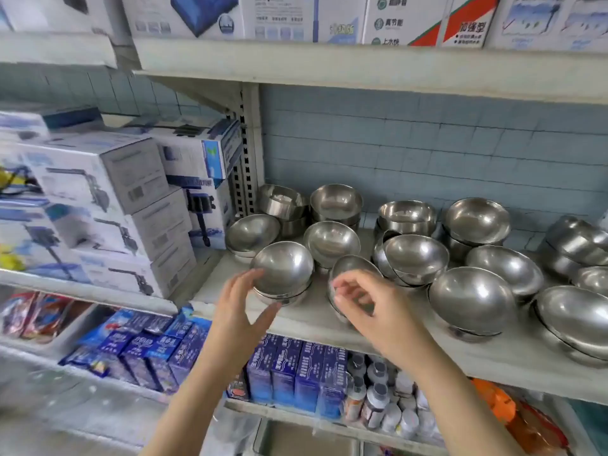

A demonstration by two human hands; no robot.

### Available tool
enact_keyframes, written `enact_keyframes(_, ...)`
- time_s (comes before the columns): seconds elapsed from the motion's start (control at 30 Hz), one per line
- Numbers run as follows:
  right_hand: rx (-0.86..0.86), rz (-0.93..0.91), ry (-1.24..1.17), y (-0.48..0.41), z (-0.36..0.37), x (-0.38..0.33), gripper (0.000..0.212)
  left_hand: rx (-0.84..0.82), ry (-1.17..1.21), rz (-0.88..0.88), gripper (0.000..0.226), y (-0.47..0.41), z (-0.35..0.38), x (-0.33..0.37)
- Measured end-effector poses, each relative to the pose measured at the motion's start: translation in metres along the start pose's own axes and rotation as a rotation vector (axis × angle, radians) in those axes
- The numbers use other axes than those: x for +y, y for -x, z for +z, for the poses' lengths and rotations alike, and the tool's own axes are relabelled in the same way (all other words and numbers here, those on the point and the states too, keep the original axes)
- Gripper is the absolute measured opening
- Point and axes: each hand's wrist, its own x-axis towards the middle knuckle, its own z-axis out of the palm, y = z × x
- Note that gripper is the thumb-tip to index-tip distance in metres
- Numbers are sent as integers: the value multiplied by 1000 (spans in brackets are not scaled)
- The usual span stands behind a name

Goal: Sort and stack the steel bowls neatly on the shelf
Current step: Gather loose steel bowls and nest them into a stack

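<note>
The left hand is hovering in the lower middle of the frame with its fingers spread and released, cupping towards the left side of a short bowl stack at the front of the shelf. Whether the fingertips are touching the steel is unclear. The right hand is sitting just right of centre, its fingers loosely curled in front of a tilted bowl. Blur is hiding the contact, so I cannot tell if it is pinching the rim or holding nothing.

The step in hand seems to be nesting that tilted bowl into the stack beside it. Doing it well is likely meaning steadying the stack from the left, levelling the bowl, then lowering it straight down so the rims are lining up.

More bowls are crowding the shelf: a leaning pile in the centre, big bowls to the right, and a back row. They are sitting close together, so a wide swing is risking a knock. Boxes are filling the left of the frame, while blue packets and small bottles are lying below.
</note>
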Motion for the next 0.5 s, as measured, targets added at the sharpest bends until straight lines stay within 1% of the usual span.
enact_keyframes(0.03, 27, -32, 44, -11, 9, 0, 20, 6, 8, 39, 65, -7, 4, -10)
enact_keyframes(0.1, 66, -69, 145, -33, 25, 1, 23, -24, 13, 42, 84, -21, 11, -28)
enact_keyframes(0.2, 31, -99, 297, -61, 49, 8, 28, -139, 54, -17, 108, -41, 20, -51)
enact_keyframes(0.3, -13, -111, 494, -77, 64, 20, 37, -218, 108, 10, 126, -57, 21, -76)
enact_keyframes(0.37, -57, -94, 583, -80, 73, 25, 40, -282, 157, 31, 124, -63, 20, -88)
enact_keyframes(0.43, -65, -95, 606, -81, 79, 29, 35, -323, 190, 56, 117, -66, 18, -95)
enact_keyframes(0.5, -73, -101, 605, -79, 81, 31, 30, -364, 233, 32, 116, -68, 14, -98)
